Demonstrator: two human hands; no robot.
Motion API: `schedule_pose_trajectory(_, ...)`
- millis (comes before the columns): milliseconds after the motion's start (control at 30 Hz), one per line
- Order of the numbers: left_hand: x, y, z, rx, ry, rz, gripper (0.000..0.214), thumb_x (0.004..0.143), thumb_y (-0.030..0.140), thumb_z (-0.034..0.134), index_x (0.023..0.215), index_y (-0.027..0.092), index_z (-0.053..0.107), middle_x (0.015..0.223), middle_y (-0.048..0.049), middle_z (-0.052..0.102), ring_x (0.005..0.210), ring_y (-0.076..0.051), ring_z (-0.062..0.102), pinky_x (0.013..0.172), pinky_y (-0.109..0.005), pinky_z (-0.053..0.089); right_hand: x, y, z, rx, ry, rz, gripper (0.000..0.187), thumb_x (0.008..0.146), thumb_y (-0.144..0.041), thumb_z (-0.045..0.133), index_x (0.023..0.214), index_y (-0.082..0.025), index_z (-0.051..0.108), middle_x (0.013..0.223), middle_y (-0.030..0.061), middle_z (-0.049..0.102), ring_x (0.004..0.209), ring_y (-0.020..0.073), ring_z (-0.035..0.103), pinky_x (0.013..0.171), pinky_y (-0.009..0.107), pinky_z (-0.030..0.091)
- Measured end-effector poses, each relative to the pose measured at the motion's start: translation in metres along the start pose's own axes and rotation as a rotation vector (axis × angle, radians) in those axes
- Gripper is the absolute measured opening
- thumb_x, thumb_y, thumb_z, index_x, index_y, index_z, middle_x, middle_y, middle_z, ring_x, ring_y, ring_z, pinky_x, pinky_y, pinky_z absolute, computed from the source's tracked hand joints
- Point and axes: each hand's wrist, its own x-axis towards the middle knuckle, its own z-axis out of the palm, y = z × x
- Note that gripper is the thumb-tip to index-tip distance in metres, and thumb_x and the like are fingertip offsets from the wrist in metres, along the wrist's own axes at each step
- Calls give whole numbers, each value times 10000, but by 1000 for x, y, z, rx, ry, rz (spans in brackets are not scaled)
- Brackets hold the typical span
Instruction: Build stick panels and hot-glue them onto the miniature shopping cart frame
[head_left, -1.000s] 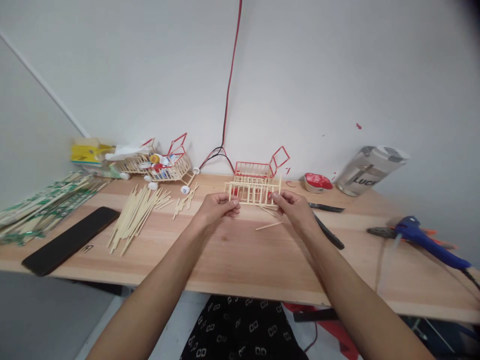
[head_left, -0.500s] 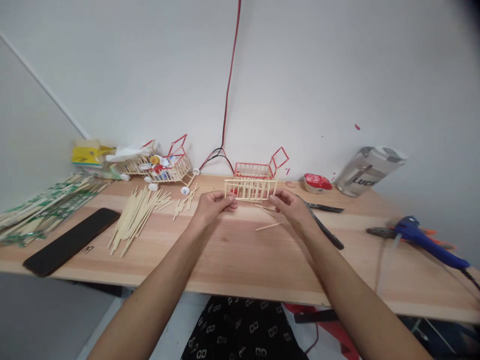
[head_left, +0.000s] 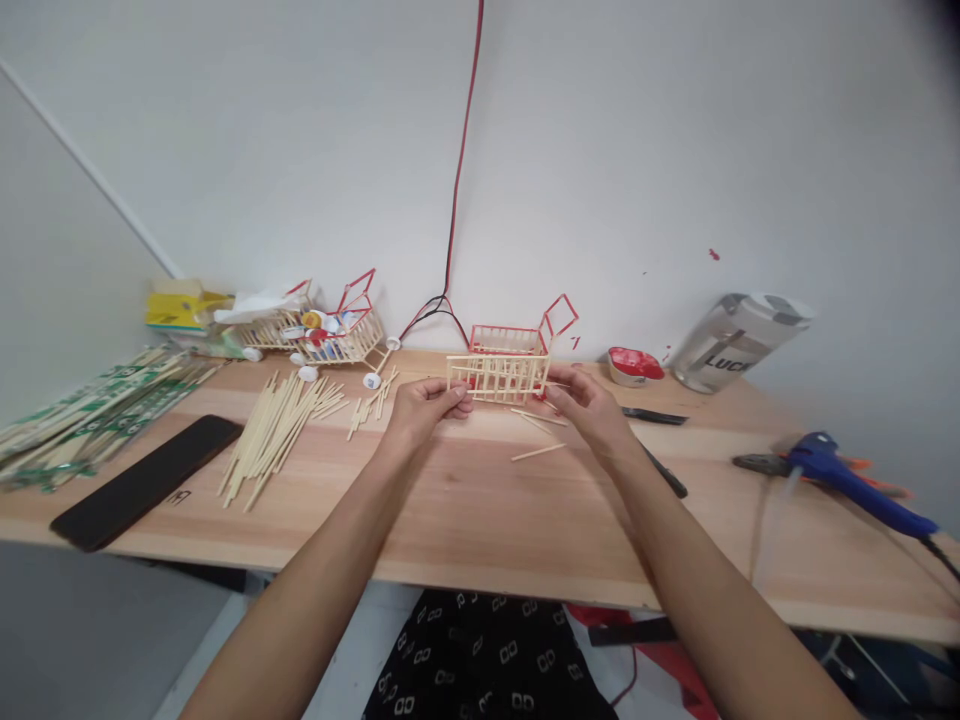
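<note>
A small frame of thin wooden sticks [head_left: 499, 381], with upright bars between longer rails, stands between my hands. My left hand [head_left: 429, 408] pinches its lower left corner between thumb and fingers. At the lower right corner, my right hand [head_left: 589, 402] has its thumb and fingers closed on the end. Directly behind the frame is a miniature shopping cart [head_left: 560, 314] of sticks with a red rim and red handle, partly hidden by the frame. Short loose sticks [head_left: 538, 452] lie on the wooden table [head_left: 480, 520] just below my right hand.
Left of my hands lie cut sticks [head_left: 277, 440], a black flat case [head_left: 146, 483] and packaged sticks [head_left: 97, 410]. Two filled miniature carts [head_left: 341, 340] stand behind. Rightward are a red paint dish [head_left: 635, 366], black-handled pliers [head_left: 667, 475], a tilted container [head_left: 742, 342] and a blue glue gun [head_left: 855, 490].
My right hand has shifted slightly right and its fingers have moved around the frame's right end. The frame has turned a little; my left hand keeps its pinch.
</note>
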Motion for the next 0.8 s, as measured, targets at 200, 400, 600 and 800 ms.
schedule_pose_trajectory(200, -2, 1, 3, -84, -86, -140, 316, 573, 272, 854, 764, 67, 708, 671, -60, 700, 603, -119, 648, 683, -267, 551, -6, -7, 2, -20, -81, 49, 435, 734, -512, 683, 1037, -200, 678, 1079, 76, 697, 1044, 244, 607, 842, 344, 481)
schedule_pose_trajectory(400, -6, 0, 3, -127, -204, -290, 239, 636, 187, 829, 804, 55, 721, 692, -82, 705, 589, -103, 650, 608, -203, 547, -3, -7, -3, 269, -82, 147, 529, 761, -689, 554, 914, -203, 697, 932, 105, 716, 894, 256, 658, 748, 362, 510)
schedule_pose_trajectory(600, -3, -2, 0, -189, -176, -305, 123, 709, 129, 773, 787, 54, 713, 689, -81, 699, 583, -87, 646, 599, -175, 550, 1, -8, -4, 250, -71, 199, 812, 732, -869, 260, 860, -182, 673, 874, 150, 696, 846, 258, 658, 637, 336, 502)
schedule_pose_trajectory(800, -1, -4, -1, -193, -109, -270, 104, 718, 118, 764, 760, 50, 698, 662, -75, 689, 569, -86, 642, 620, -183, 556, 0, 7, -1, 54, 17, 114, 470, 705, -647, 641, 842, -201, 693, 855, 56, 677, 714, 160, 575, 576, 257, 414)
